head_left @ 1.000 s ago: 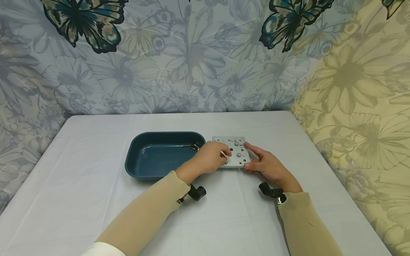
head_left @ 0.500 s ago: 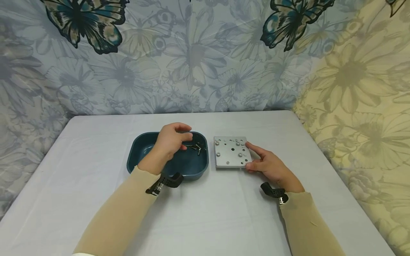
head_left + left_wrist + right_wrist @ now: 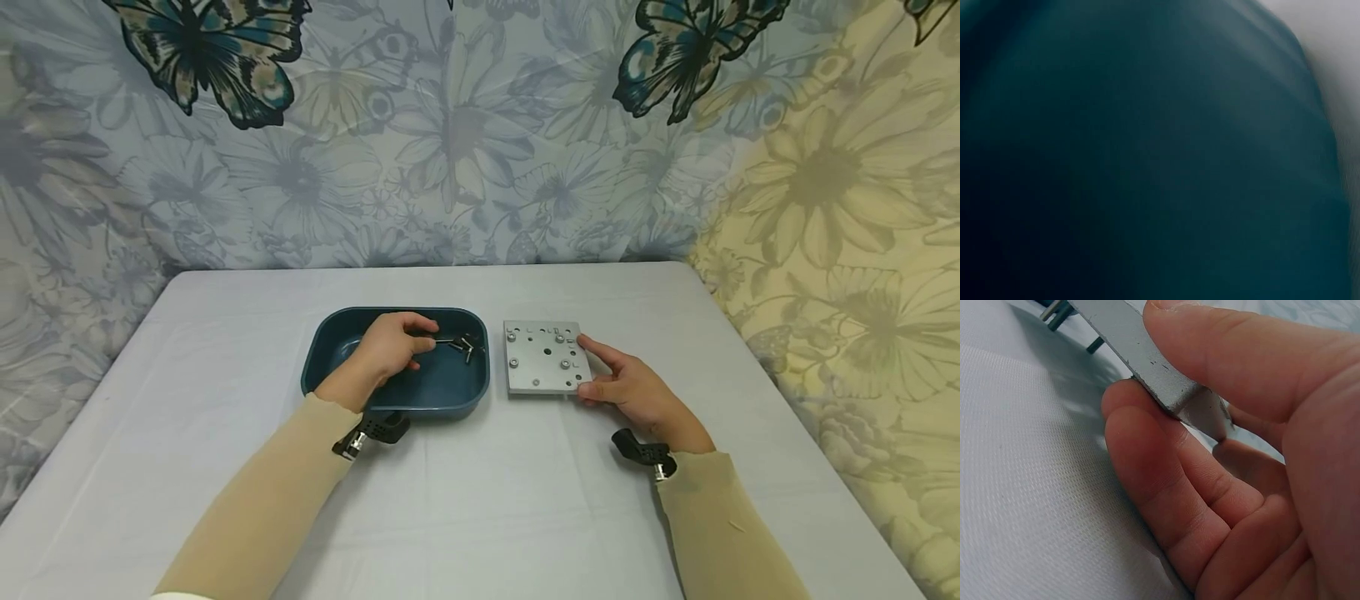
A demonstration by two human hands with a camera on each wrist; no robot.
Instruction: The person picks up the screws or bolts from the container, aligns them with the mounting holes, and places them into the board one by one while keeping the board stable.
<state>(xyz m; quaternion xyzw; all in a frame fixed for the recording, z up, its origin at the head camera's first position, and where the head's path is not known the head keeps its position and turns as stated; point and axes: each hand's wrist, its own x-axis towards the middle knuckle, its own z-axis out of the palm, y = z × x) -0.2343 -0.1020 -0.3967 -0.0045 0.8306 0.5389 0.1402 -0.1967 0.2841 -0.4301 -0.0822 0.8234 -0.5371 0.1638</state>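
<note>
My left hand (image 3: 386, 346) is inside the dark teal tray (image 3: 330, 375), its thumb and index finger spread apart beside several small screws (image 3: 467, 346) and a thin metal rod at the right side. The left wrist view holds only a blurred tray wall (image 3: 1260, 81). On the table to the tray's right is a silver metal plate (image 3: 531, 367) with holes and several screw heads. My right hand (image 3: 633, 387) grips the plate's right edge. In the right wrist view, the thumb lies over the plate (image 3: 1141, 350), curled fingers are beneath, and screw shanks (image 3: 1094, 344) stick out below it.
A white cloth covers the table (image 3: 487, 517). Behind it hangs a flowered cloth backdrop (image 3: 457, 167) with butterflies. A black wrist camera (image 3: 386, 427) sits under the left wrist near the tray's front rim, another (image 3: 637, 447) by the right wrist.
My left hand has left the plate, moved left over the tray, and dropped lower inside it. Screws in the plate's left part are now uncovered. My right hand keeps its grip on the plate.
</note>
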